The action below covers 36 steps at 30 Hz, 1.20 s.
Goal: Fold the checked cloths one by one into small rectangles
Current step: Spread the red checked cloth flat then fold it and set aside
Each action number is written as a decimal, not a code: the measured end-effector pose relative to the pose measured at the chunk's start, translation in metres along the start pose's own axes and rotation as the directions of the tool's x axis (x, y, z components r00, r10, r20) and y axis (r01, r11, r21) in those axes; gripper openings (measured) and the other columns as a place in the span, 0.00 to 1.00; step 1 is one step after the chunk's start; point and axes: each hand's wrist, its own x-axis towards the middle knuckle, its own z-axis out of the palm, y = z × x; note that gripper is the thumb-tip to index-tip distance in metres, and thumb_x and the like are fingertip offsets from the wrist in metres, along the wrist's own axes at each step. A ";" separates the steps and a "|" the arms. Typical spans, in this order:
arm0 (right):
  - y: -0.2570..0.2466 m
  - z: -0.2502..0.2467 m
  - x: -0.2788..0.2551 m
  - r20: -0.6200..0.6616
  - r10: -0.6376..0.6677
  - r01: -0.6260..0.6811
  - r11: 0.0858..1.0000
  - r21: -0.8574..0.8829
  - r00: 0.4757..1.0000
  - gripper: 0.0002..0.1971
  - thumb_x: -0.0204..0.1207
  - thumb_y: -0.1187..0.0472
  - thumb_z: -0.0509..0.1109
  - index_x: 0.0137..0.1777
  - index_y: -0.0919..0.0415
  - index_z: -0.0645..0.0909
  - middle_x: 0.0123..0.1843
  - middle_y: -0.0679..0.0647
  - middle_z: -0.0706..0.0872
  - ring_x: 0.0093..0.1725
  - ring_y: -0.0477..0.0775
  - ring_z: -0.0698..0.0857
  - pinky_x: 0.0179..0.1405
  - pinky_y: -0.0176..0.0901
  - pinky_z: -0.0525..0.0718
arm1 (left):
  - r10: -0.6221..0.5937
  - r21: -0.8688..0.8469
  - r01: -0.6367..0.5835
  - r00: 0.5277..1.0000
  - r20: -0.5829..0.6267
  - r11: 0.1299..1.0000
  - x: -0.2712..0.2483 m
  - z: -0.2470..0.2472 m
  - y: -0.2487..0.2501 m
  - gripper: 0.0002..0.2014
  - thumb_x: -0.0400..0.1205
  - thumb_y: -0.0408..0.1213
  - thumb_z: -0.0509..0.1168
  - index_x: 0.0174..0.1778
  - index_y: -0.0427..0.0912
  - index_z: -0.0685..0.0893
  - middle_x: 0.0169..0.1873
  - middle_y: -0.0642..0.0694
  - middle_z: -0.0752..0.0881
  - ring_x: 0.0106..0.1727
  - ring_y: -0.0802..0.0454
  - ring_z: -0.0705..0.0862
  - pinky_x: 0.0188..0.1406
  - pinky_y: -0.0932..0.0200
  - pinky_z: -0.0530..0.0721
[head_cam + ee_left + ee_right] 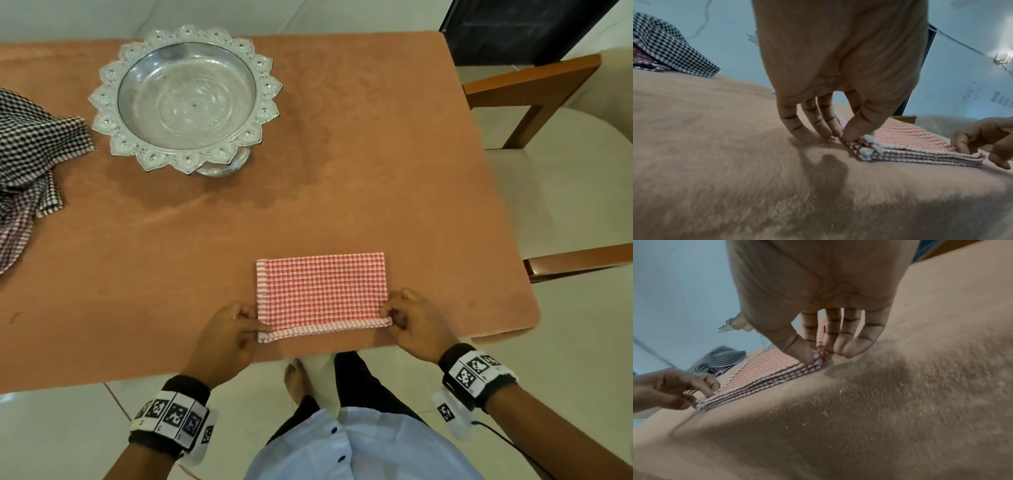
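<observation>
A red checked cloth (322, 291) lies folded into a flat rectangle of several layers near the table's front edge. My left hand (255, 325) pinches its near left corner; in the left wrist view the thumb (851, 129) sits on top of the cloth (906, 138) and the other fingertips touch the table beside it. At the near right corner, my right hand (387, 315) pinches the layers between thumb (803, 352) and fingers, with the cloth (760, 369) running away to the left. A loose pile of dark checked cloths (30, 154) lies at the table's left edge.
The table (376, 154) has a tan fuzzy cover. A silver pedestal bowl (186, 99) with a scalloped rim stands at the back left, empty. A wooden chair with a cream seat (565, 171) stands off the table's right side.
</observation>
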 end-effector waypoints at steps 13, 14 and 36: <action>-0.096 0.058 0.069 0.094 -0.009 0.052 0.886 -0.462 0.996 0.31 0.85 0.46 0.40 0.88 0.51 0.48 0.90 0.49 0.44 0.88 0.56 0.40 0.83 0.71 0.38 | -0.038 0.561 0.001 0.998 0.055 0.828 0.079 0.041 0.081 0.33 0.83 0.46 0.39 0.86 0.42 0.57 0.87 0.43 0.54 0.87 0.40 0.48 0.80 0.25 0.50; -0.096 0.063 0.071 0.091 0.037 0.011 0.878 -0.479 0.995 0.30 0.86 0.45 0.39 0.88 0.50 0.44 0.89 0.48 0.40 0.87 0.55 0.37 0.81 0.71 0.33 | -0.072 0.563 0.035 0.996 0.044 0.826 0.081 0.047 0.079 0.33 0.83 0.47 0.38 0.87 0.43 0.55 0.87 0.44 0.51 0.87 0.40 0.46 0.80 0.25 0.46; -0.009 -0.016 0.061 -0.142 0.075 -0.094 0.987 -0.132 0.987 0.32 0.79 0.42 0.62 0.81 0.54 0.69 0.79 0.58 0.72 0.78 0.60 0.70 0.79 0.62 0.66 | -0.089 0.222 0.155 0.956 -0.279 0.963 0.056 0.036 0.063 0.25 0.80 0.56 0.55 0.66 0.45 0.80 0.68 0.39 0.79 0.68 0.39 0.76 0.66 0.38 0.78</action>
